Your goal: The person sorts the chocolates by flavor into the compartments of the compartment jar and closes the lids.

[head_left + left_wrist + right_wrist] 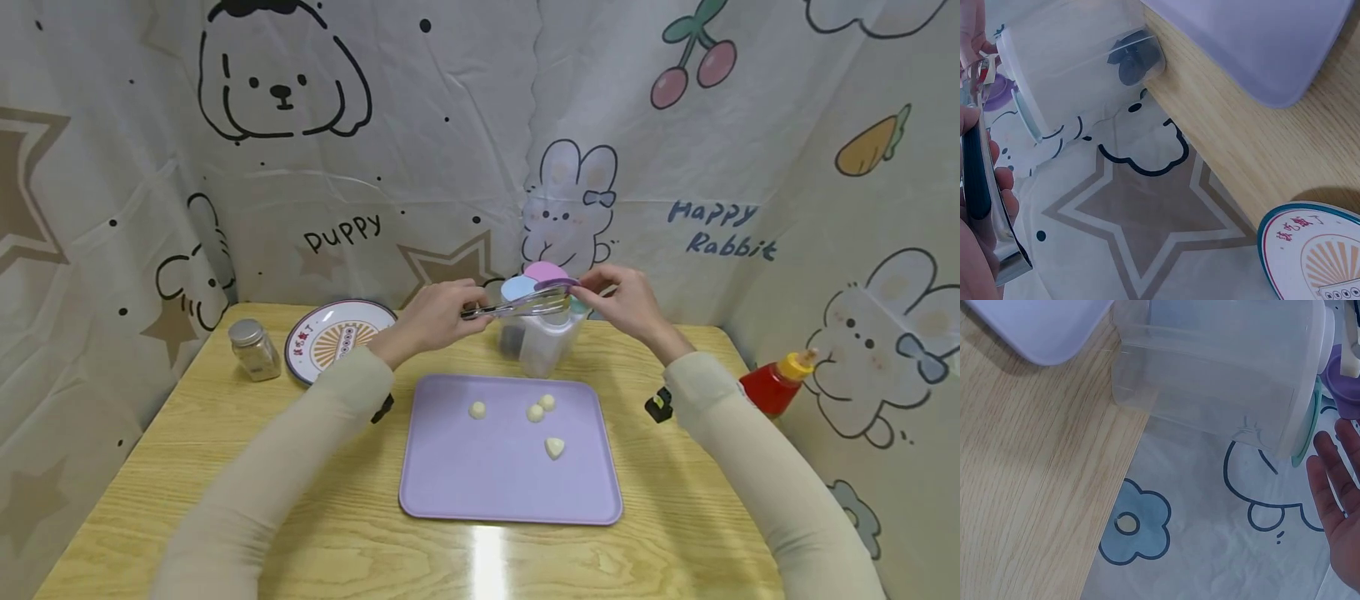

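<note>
My left hand (442,312) grips metal tongs (517,307) with dark handle grips (977,169). Their tips reach across the top of a clear plastic container (546,350) with several coloured flip lids. What lies between the tips I cannot tell. At the far side of the tongs, my right hand (626,304) pinches the raised purple lid (1342,384) between thumb and finger; its other fingers (1329,453) extend beside the lid. Dark pieces (1135,59) sit low in one compartment. On the purple tray (480,483) lie several small cream-coloured pieces (554,448).
A patterned plate (300,350) and a lidded glass jar (255,350) stand at the table's back left. On the right is a red squeeze bottle (772,387) with a yellow cap. A printed curtain (450,125) hangs right behind the wooden table (337,533).
</note>
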A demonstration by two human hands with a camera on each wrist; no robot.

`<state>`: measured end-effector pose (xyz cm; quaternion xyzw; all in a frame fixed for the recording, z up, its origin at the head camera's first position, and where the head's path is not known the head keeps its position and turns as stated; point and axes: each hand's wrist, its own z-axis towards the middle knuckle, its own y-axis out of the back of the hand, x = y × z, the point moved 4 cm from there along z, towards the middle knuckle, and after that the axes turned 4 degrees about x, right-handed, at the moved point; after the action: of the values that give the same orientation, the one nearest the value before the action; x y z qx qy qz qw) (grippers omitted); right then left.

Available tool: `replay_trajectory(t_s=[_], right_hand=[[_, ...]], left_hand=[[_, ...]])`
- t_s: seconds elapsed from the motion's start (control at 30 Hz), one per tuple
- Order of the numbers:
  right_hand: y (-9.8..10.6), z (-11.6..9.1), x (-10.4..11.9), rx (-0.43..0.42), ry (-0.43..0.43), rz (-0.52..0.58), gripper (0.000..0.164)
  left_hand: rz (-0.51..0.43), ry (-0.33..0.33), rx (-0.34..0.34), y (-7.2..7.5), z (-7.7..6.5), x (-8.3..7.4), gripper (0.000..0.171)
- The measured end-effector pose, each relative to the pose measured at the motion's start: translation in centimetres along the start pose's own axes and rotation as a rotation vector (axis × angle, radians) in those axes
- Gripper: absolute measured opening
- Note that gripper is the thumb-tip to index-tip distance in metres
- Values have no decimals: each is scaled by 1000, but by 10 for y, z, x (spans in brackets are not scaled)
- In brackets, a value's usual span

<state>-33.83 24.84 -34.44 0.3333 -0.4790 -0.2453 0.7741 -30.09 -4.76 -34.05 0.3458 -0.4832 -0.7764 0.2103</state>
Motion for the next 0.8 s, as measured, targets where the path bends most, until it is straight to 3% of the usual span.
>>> replay_trajectory(t_s=[0.53, 0.8], right_hand=[[0, 0, 0, 3, 27, 4, 18], [0, 0, 0, 1, 6, 5, 18]], left_hand=[[46, 42, 51, -7, 4, 6, 18], [51, 75, 51, -3, -11, 14, 21]])
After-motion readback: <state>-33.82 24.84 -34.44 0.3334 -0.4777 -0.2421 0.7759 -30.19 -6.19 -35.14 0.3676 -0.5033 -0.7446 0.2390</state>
